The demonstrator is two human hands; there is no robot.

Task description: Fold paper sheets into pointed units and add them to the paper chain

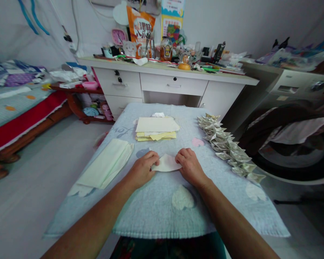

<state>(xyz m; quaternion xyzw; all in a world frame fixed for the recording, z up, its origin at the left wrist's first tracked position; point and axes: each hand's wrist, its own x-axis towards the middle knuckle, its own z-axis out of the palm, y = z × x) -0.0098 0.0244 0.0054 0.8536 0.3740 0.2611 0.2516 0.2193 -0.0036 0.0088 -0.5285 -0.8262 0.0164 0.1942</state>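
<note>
Between my two hands is a small pale sheet of paper [166, 163], partly folded, with a peak at its upper edge. My left hand [145, 166] grips its left end with curled fingers. At the right end, my right hand [189, 164] pinches the paper the same way. Just beyond lies a stack of cream and yellow paper [158, 125]. To the left rests a pile of long pale green paper sheets [108, 163]. Rows of folded, pointed paper pieces [226, 147] run along the right side. My thumbs are mostly hidden.
A light blue patterned cloth [151, 212] covers the table. Behind it stands a white desk [175, 84] crowded with jars, a pink clock [118, 36] and an orange bag [140, 28]. A front-loading washing machine [291, 84] is at the right, a bed [24, 108] at the left.
</note>
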